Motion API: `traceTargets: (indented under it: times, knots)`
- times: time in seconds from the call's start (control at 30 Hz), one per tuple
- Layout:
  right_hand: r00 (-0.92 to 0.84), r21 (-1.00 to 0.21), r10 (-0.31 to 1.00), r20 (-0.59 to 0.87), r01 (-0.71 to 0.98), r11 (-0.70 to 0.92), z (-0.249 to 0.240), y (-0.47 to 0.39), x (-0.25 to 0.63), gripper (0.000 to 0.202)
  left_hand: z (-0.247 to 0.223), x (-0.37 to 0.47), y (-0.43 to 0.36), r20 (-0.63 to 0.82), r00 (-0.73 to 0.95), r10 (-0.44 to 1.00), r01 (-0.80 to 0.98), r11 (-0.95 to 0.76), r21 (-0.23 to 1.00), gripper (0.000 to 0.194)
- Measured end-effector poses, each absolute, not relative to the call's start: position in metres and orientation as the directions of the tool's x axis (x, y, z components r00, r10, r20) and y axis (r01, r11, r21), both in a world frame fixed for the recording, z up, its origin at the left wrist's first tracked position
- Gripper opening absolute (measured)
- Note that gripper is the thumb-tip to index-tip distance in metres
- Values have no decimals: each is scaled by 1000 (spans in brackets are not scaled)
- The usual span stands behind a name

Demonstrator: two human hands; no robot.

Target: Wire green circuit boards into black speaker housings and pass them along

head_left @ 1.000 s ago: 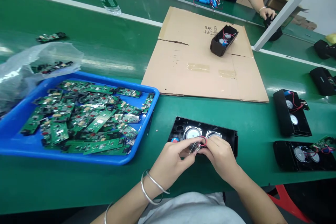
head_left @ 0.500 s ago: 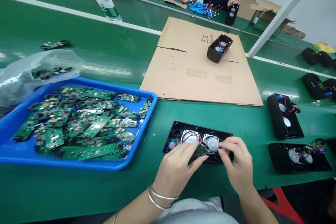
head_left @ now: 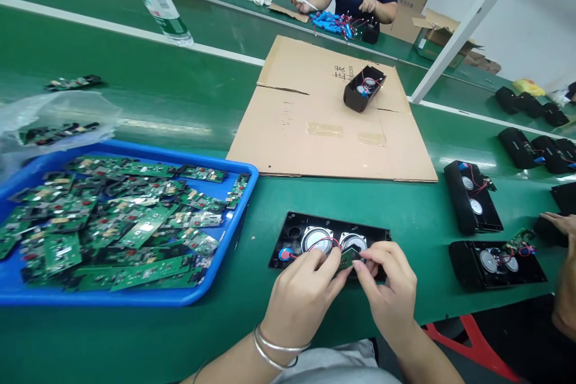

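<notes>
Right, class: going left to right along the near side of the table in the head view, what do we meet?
Blue tray of circuit boards, left hand, right hand, open black speaker casing, another person's hand.

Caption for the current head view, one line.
Left hand and right hand hold a small green circuit board over an open black speaker housing, beside a blue tray.

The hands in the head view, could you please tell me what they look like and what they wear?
The left hand and the right hand wear no gloves. Two thin, rounded, silver-coloured metal bangles circle the left wrist; the right wrist shows nothing worn. No sleeve shows on either forearm.
</notes>
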State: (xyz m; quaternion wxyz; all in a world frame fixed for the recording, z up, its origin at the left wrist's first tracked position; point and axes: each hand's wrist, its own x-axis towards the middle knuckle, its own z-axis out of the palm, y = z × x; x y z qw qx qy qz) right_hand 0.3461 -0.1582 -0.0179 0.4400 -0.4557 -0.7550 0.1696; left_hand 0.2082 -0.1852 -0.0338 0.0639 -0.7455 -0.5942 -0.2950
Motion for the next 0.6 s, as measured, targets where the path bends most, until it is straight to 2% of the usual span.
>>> traceTargets:
  times: [0.17, 0.3, 0.43, 0.5, 0.57, 0.6]
  knots:
    - [-284, -506, 750, 598, 591, 628, -21, -155, 349, 10, -36, 208, -185, 488, 137, 862, 921, -293, 258, 31]
    - [-360, -345, 679, 640, 655, 672, -29, -154, 348, 15, -33, 210, -183, 503, 152, 851, 936, -288, 204, 27]
    - [-433, -334, 686, 586, 641, 690, -29, -151, 349, 24, -33, 207, -183, 496, 164, 853, 932, -299, 206, 27]
    - [-480, -366, 672, 564, 584, 725, -26, -150, 355, 30, -35, 204, -185, 479, 138, 867, 901, -310, 302, 26]
    - [-467, -409, 681, 564, 559, 721, -22, -149, 368, 34, -36, 199, -187, 371, 74, 926, 818, -269, 509, 26]
    - [-425, -439, 709, 562, 574, 691, -21, -149, 377, 36, -36, 197, -189, 271, 40, 962, 744, -209, 634, 27]
